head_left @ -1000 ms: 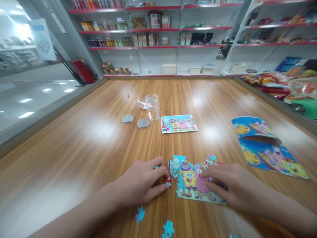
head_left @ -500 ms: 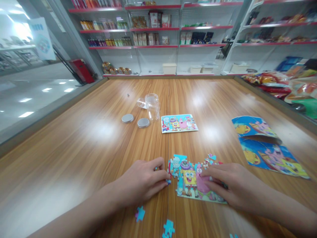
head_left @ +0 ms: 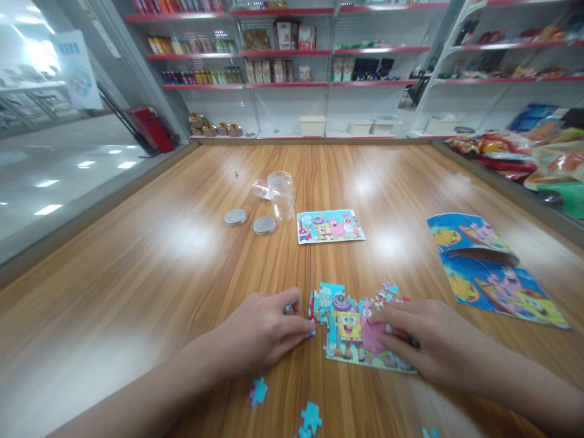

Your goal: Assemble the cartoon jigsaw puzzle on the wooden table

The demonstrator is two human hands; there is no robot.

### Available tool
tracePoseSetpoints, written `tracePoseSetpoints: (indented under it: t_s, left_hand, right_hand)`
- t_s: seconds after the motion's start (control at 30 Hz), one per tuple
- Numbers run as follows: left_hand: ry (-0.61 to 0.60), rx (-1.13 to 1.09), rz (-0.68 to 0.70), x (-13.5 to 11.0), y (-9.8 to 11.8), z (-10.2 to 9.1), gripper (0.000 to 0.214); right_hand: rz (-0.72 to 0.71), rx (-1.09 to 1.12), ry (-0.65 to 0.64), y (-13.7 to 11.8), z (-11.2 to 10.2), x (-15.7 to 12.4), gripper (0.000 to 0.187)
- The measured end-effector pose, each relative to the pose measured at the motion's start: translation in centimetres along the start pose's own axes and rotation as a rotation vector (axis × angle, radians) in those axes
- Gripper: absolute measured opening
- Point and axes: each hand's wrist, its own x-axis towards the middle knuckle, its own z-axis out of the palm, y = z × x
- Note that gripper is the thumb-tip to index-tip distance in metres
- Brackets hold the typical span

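Note:
A partly assembled cartoon jigsaw puzzle [head_left: 349, 331] lies on the table before me, its left edge ragged. Beside that edge, my left hand [head_left: 274, 328] is closed, pinching a small puzzle piece [head_left: 311, 334] with blue and red on it. My right hand [head_left: 422, 337] bears on the puzzle's right part with bent fingers, holding it down and covering some of it. Loose pieces touch the puzzle's upper right, among them a blue and pink piece [head_left: 390, 288]. Nearer to me lie a blue piece with a purple edge [head_left: 258, 391] and a blue piece [head_left: 311, 417].
Beyond the puzzle lies a picture card [head_left: 331, 227]. Left of it are two silver lids [head_left: 235, 217], an upright clear jar [head_left: 281, 198] and another jar on its side [head_left: 261, 189]. A torn blue printed packet [head_left: 499, 267] lies right. Snack bags [head_left: 506, 152] sit past the table's right edge.
The left fingers have shifted very slightly at the puzzle's left edge, with the piece still between them. My right hand stays in place.

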Motion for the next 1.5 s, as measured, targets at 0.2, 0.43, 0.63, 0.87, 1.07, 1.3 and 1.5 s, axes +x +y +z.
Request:
tracePoseSetpoints:
  t_s: [0.2, 0.43, 0.63, 0.87, 1.07, 1.3, 1.5]
  left_hand:
    - [-0.03, -0.019, -0.035, 0.0, -0.3, 0.4, 0.031]
    - [-0.055, -0.032, -0.055, 0.3, 0.0, 0.0, 0.031]
    - [-0.036, -0.041, -0.039, 0.2, 0.0, 0.0, 0.03]
    - [0.043, -0.066, 0.015, 0.3, -0.4, 0.2, 0.027]
    - [0.429, -0.199, -0.235, 0.7, -1.5, -0.3, 0.026]
    - [0.509, -0.122, -0.214, 1.0, -2.5, -0.5, 0.039]
    - [0.402, -0.121, -0.167, 0.9, -2.5, -0.2, 0.059]
  right_hand:
    - [0.038, 0.024, -0.033, -0.6, -0.5, 0.0, 0.014]
    - [0.002, 0.018, -0.056, -0.7, -1.0, -0.2, 0.03]
    - [-0.028, -0.002, 0.004, 0.0, -0.4, -0.1, 0.024]
    - [-0.033, -0.02, 0.026, 0.3, -0.3, -0.1, 0.019]
    - [-0.11, -0.024, 0.145, 1.3, -0.4, -0.5, 0.039]
    - [-0.156, 0.041, 0.235, 1.8, -0.4, -0.3, 0.063]
    - [-0.167, 0.119, 0.174, 1.6, -0.5, -0.1, 0.072]
